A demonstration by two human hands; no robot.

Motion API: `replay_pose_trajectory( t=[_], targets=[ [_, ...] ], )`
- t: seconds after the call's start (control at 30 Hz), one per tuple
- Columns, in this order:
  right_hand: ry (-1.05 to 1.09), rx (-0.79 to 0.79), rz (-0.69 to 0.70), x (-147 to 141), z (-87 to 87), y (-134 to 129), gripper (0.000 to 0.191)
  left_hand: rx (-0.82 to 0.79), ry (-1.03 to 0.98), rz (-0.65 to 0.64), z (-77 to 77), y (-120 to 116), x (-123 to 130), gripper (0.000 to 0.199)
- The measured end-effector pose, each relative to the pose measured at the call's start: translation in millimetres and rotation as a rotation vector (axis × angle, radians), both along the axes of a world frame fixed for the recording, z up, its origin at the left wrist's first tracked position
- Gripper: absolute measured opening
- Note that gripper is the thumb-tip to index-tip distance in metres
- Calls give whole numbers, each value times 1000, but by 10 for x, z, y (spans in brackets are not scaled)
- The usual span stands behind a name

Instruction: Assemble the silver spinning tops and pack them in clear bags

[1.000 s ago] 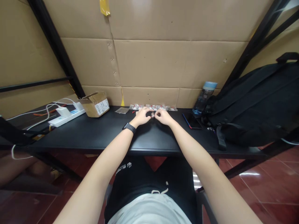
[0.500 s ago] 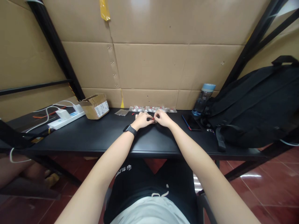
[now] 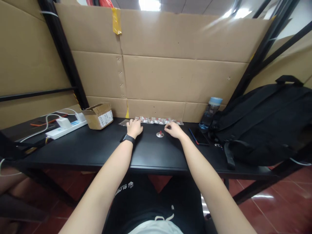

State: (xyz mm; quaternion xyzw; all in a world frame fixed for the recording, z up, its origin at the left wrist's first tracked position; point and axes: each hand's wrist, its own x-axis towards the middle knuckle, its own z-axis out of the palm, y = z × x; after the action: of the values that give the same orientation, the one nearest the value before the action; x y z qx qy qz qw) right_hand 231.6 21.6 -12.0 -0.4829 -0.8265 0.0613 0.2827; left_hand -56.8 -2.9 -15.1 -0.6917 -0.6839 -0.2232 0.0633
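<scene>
Both arms (image 3: 110, 177) stretch forward; left hand (image 3: 134, 128) palm-down, grip unclear, right hand (image 3: 166, 128) loosely open beside the disc (image 3: 160, 134)

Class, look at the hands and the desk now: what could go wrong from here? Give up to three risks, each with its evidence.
The right hand is close beside the small red-topped disc; a careless move might knock it.

The left hand is at the left end of the row of clear packets, so it could push them out of line.

The bottle stands near the desk's backpack; a bump could tip it.
</scene>
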Motion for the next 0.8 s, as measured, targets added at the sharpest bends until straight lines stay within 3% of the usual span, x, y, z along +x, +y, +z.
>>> replay_pose_trajectory(
  t=[0.13, 0.23, 0.37, 0.5, 0.63, 0.8],
  targets=[
    [-52, -128, -217, 454, 9, 78, 40, -171, 33, 32, -17, 35, -78, 31],
    [-42, -237, -240, 652, -63, 130, 48, -151, 25, 7, 20, 12, -12, 25],
    [27, -214, -136, 579, -171, 198, 49, -136, -42, -27, 60, -30, 45, 18],
    [11, -185, -167, 425, -187, 213, 42, -88, -128, -57, 37, -29, 46, 22],
    [6, -215, -164, 404, -140, 178, 43, -137, -310, -78, 71, -47, 130, 19],
    [-19, -217, -78, 404, -73, 125, 42, 22, -388, -308, 223, -197, 359, 15]
  ],
)
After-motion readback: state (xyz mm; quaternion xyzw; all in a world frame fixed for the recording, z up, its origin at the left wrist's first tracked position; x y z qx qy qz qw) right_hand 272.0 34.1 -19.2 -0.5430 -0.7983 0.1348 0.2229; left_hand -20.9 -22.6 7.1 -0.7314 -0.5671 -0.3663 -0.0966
